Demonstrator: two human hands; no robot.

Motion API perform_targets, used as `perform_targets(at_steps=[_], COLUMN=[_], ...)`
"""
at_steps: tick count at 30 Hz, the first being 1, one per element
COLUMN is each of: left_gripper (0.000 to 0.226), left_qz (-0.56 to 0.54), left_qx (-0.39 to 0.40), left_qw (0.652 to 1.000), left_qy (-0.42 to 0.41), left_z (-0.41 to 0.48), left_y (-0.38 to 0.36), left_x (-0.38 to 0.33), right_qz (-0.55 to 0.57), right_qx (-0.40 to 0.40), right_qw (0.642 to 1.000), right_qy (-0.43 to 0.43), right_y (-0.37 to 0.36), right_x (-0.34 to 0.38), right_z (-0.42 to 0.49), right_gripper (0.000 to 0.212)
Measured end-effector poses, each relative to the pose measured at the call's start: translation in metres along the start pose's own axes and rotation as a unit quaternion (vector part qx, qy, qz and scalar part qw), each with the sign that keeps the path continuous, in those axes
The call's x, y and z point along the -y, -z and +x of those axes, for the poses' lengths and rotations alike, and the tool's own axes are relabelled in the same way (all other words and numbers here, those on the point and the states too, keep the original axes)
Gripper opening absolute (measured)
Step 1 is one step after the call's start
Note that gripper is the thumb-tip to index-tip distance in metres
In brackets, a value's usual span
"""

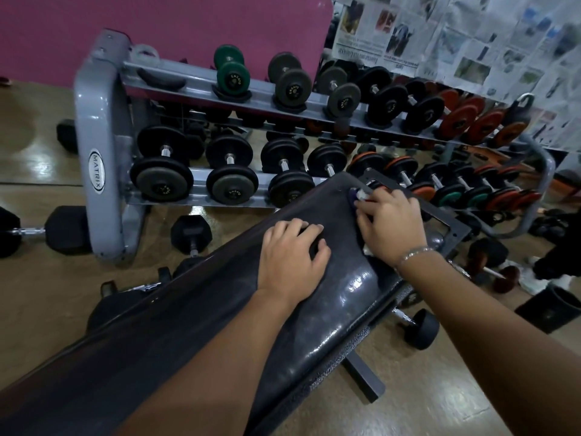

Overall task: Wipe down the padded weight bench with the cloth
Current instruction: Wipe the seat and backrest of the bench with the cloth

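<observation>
Right hand (388, 223) bunched on cloth (358, 195) at bench (188, 309) far end, long pad toward body; left hand (294, 261) flat, empty.

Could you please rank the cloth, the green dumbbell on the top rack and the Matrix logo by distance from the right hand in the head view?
From the right hand:
1. Cloth, bunched under its fingertips at the bench's far end.
2. Green dumbbell, up and to the left on the top shelf.
3. Matrix logo, far left on the rack's end post.

A bench (188, 325) runs from seven o'clock toward one o'clock. A dumbbell rack (97, 146) stands beyond it at twelve, a bin (548, 306) at three.
</observation>
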State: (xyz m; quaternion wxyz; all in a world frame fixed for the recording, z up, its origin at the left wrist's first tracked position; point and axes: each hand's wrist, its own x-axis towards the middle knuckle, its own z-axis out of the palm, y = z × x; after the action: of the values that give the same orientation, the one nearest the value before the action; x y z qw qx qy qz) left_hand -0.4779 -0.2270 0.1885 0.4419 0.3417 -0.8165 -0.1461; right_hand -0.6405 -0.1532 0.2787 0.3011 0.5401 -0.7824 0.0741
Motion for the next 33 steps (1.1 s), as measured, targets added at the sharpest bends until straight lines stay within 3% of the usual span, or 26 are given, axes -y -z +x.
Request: perform_targets(at_steps=[2, 6, 11, 16, 20, 25, 30, 33], left_gripper=[0.034, 0.034, 0.035, 0.037, 0.036, 0.036, 0.036, 0.035], left_qz=[0.0, -0.002, 0.0, 0.001, 0.008, 0.01, 0.006, -0.004], left_qx=[-0.003, -0.002, -0.004, 0.0, -0.002, 0.0, 0.006, 0.01], left_qw=[1.0, 1.0, 1.0, 1.0, 1.0, 1.0, 1.0, 1.0], left_qy=[-0.003, -0.002, -0.006, -0.001, -0.009, -0.006, -0.009, 0.005], left_z=[0.0, -0.002, -0.001, -0.002, -0.001, -0.002, -0.001, 0.001], left_y=[0.0, -0.001, -0.001, -0.002, -0.002, -0.001, 0.0, 0.003], left_x=[0.0, 0.001, 0.002, 0.002, 0.003, 0.002, 0.002, 0.0], right_qz=[-0.002, -0.032, -0.007, -0.039, 0.01, -0.026, 0.005, -0.01], right_qx=[-0.008, 0.006, -0.008, 0.009, 0.008, 0.008, 0.016, 0.008], right_qw=[1.0, 0.999, 0.999, 0.999, 0.997, 1.0, 0.995, 1.0], right_qy=[0.022, -0.04, 0.046, -0.024, 0.08, 0.006, 0.098, 0.012], right_y=[0.002, 0.003, 0.0, 0.002, -0.004, 0.001, -0.004, 0.004], right_x=[-0.006, -0.009, -0.002, 0.003, 0.019, 0.01, 0.018, -0.01], right_z=[-0.011, 0.01, -0.012, 0.01, -0.013, 0.01, -0.008, -0.003], right_gripper=[0.02, 0.023, 0.021, 0.023, 0.021, 0.023, 0.023, 0.026])
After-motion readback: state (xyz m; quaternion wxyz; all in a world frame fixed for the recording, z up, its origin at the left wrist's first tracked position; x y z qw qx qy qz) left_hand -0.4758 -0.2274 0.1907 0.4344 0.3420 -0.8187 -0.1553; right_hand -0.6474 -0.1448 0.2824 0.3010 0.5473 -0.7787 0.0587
